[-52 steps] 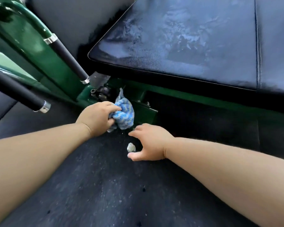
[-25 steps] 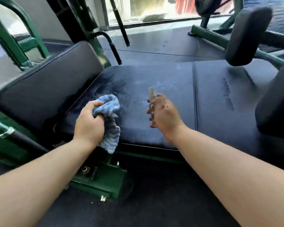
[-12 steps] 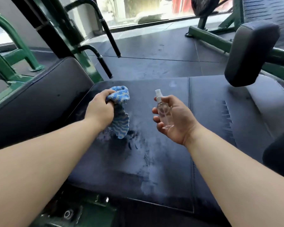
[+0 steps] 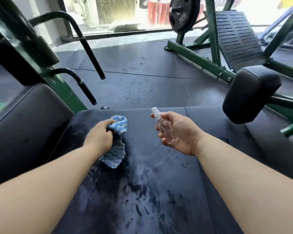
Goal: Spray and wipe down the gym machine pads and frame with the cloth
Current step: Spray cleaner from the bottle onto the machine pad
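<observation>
Blue-and-white cloth (image 4: 116,149) bunched in the left hand (image 4: 100,137), grip curled round it, tail down on the far left of the seat pad (image 4: 176,169); spray bottle (image 4: 165,130) held above the pad's far middle, right hand (image 4: 183,134) grip wrapped round its body. Likely between spraying and wiping, with wet streaks (image 4: 139,191) across the pad's near end. Next, probably: aiming at the pad's seemingly dry far stretch, then wiping through.

Part of the cloth (image 4: 116,154) is hidden by the left hand (image 4: 99,137). The fill level of the bottle (image 4: 165,129) cannot be told. The pad (image 4: 159,200) is cut off below; the frame (image 4: 15,39) is blurred.
</observation>
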`<state>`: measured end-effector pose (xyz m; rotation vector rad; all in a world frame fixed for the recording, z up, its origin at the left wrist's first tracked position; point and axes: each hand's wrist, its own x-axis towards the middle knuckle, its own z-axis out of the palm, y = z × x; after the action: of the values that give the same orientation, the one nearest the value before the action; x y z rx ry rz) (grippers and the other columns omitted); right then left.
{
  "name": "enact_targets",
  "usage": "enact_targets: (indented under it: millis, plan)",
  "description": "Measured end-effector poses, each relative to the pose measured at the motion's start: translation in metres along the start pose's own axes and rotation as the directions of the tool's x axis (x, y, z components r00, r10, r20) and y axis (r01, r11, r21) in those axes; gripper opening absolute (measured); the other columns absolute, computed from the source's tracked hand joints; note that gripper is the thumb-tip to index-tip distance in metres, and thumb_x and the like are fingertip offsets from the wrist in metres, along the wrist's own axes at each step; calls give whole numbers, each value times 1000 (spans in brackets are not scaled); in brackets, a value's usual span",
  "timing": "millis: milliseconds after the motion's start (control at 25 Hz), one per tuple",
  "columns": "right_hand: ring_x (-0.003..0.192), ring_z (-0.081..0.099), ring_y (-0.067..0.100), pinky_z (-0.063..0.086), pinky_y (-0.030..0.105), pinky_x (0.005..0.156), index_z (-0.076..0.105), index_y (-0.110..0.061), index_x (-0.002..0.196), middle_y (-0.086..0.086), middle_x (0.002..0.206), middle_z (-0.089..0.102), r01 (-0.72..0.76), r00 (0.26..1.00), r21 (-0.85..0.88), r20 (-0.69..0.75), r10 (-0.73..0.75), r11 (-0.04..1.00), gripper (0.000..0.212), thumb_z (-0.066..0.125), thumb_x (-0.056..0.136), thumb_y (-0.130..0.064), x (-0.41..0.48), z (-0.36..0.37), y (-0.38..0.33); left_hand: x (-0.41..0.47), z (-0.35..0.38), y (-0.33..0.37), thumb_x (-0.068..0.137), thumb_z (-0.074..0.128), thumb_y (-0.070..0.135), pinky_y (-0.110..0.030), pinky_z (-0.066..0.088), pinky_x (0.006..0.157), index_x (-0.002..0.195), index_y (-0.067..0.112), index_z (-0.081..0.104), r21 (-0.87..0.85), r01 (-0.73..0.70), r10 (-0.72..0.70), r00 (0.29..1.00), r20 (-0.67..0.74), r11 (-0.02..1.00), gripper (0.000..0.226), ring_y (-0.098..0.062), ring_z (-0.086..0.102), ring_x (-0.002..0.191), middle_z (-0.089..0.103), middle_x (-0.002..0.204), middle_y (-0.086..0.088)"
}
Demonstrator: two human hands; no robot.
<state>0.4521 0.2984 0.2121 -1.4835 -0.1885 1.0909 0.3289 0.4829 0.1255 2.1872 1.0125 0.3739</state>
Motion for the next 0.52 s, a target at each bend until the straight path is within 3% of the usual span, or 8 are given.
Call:
enact_targets:
  millis: [160, 280, 360, 440, 520]
  plan:
    - [49, 43, 15, 37, 21, 44, 61, -37, 114, 5, 70, 53, 58, 998, -41, -22, -59, 997, 26, 50, 94, -24, 65, -21, -1, 41, 24, -3, 85, 38, -3, -23, 24, 108, 133, 32, 53, -7, -88, 87, 993, -81, 996, 61, -15, 37, 135, 40, 148, 5]
    - [52, 39, 14, 34, 21, 43, 59, -41, 117, 4, 73, 48, 93, 996, -141, -6, -95, 986, 46, 54, 88, -6, 110, -16, -5, 68, 27, -21, 82, 36, -6, -14, 19, 104, 130, 38, 54, 29, -122, 124, 990, -71, 992, 68, -9, 32, 137, 32, 152, 11]
    - [51, 38, 14, 34, 20, 42, 58, -41, 114, 4, 71, 45, 94, 995, -255, -14, -101, 962, 46, 50, 87, -4, 142, -7, -12, 87, 25, -30, 82, 35, -5, -15, 22, 103, 114, 35, 64, -31, -54, 51, 993, -105, 998, 59, -10, 39, 131, 44, 144, 10]
    - [51, 42, 15, 42, 21, 44, 57, -41, 113, 3, 69, 44, 69, 997, -319, -14, -77, 945, 39, 48, 88, -12, 166, 1, -15, 101, 23, -33, 85, 36, 0, -22, 33, 92, 97, 31, 64, -96, 63, -80, 980, -181, 993, 44, -17, 50, 115, 59, 123, 4]
    - [52, 44, 15, 48, 23, 47, 58, -38, 114, 3, 69, 42, 38, 999, -242, 29, -32, 970, 34, 47, 90, -15, 185, 6, -13, 112, 26, -41, 87, 35, 2, -26, 33, 83, 95, 23, 61, -84, 126, -141, 968, -207, 988, 34, -26, 52, 106, 59, 112, -3]
